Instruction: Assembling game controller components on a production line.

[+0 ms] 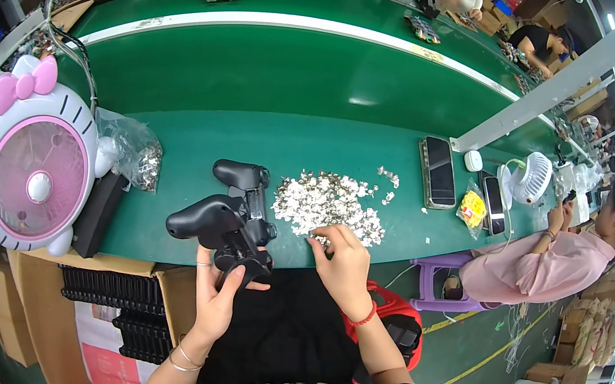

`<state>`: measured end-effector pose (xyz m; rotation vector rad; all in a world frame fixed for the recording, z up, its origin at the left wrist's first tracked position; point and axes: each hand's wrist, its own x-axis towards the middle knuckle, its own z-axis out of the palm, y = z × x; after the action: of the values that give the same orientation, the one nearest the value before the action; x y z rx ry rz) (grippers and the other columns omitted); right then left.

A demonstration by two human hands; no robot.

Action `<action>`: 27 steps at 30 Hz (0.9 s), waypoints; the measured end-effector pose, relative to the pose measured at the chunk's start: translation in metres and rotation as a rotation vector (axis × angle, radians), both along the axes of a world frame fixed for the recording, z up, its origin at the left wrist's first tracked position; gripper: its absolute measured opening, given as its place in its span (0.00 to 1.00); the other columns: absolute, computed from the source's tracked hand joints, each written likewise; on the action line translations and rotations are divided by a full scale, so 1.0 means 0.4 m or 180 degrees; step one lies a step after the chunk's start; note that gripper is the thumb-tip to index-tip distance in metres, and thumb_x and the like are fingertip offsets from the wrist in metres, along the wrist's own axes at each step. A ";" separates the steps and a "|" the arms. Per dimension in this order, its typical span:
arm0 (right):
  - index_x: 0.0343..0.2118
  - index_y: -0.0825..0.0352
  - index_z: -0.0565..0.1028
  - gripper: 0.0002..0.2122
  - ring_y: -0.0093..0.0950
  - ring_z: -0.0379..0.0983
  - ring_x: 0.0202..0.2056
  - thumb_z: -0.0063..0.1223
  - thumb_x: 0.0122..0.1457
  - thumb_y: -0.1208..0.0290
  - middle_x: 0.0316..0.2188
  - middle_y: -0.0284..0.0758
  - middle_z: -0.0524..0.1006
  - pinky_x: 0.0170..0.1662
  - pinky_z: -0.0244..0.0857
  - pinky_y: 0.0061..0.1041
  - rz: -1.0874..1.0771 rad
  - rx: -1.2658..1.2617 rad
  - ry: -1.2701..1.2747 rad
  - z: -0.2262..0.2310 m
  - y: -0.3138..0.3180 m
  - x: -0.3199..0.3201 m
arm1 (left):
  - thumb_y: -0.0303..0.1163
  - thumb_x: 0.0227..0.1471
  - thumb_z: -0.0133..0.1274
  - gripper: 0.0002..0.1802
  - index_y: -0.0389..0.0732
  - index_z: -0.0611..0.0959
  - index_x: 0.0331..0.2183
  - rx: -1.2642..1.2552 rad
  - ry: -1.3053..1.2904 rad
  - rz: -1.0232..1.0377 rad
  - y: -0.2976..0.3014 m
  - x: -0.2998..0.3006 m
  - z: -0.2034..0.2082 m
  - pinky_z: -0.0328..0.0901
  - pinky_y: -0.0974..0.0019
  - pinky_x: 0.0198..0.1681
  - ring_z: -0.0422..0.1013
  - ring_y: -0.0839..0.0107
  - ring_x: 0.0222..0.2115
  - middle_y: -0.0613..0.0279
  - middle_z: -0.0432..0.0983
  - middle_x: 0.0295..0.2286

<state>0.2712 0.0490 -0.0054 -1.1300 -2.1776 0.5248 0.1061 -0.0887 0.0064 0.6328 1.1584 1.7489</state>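
My left hand (214, 297) grips a black game controller (211, 219) from below and keeps it tilted above the table's near edge. Just beyond it, a second black game controller (243, 177) lies on the green table, partly covered by the first. A loose heap of small white and metal parts (326, 201) spreads to the right of the controllers. At the heap's near edge, my right hand (344, 269) has its thumb and fingertips drawn together. Whatever lies between those fingertips is too small to make out.
A pink and white fan (39, 170) and a bag of parts (145, 161) stand left. To the right are a phone (437, 172), a yellow packet (472, 210) and a small white fan (533, 179). A box of black pieces (109, 290) sits below. A co-worker (550, 257) sits right.
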 end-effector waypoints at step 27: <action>0.29 0.66 0.83 0.11 0.30 0.76 0.28 0.65 0.41 0.86 0.31 0.33 0.81 0.31 0.69 0.25 0.1131 0.0633 0.1154 0.081 -0.086 -0.060 | 0.15 0.60 0.47 0.28 0.35 0.61 0.60 -0.0097 0.0604 -0.0112 -0.014 0.035 -0.003 0.76 0.60 0.47 0.74 0.68 0.47 0.51 0.73 0.50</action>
<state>0.2470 0.0147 0.0269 -0.4968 -2.0564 0.5963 0.1201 -0.0945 0.0054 0.8095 1.2929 1.6659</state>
